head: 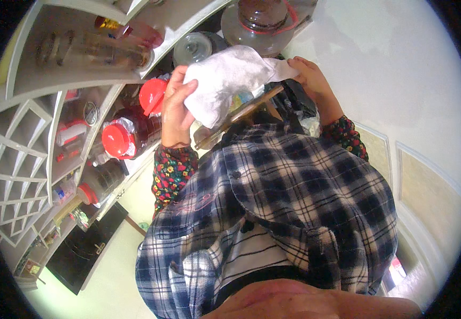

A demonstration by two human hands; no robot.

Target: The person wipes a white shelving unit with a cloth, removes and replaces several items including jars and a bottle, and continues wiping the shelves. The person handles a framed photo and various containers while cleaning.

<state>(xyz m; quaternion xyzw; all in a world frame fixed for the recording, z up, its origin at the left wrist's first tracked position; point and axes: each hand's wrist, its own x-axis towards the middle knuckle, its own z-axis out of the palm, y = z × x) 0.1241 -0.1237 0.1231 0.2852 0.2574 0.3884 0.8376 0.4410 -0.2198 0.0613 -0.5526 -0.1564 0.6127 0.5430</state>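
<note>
A white cloth (224, 83) is stretched between my two hands, bunched and thick at its left part and narrow at its right end. My left hand (176, 105) grips the bunched part, thumb on top. At the other end, my right hand (312, 77) pinches the narrow tip. Just beyond the cloth stand a large glass jar (230, 38) with a red cord at its neck and a smaller clear-lidded jar (192, 48). Below the cloth, close to my plaid garment, runs a brown strip-like edge (250, 113); its kind is unclear. A black plastic bag (300, 101) lies near my right wrist.
Left of my left hand, jars with red lids (118, 140) line the counter, one lid (153, 95) almost at my fingers. White lattice shelving (19, 159) rises behind them. A pale wall (386, 75) stands on the right. A black cabinet door (88, 247) is at lower left.
</note>
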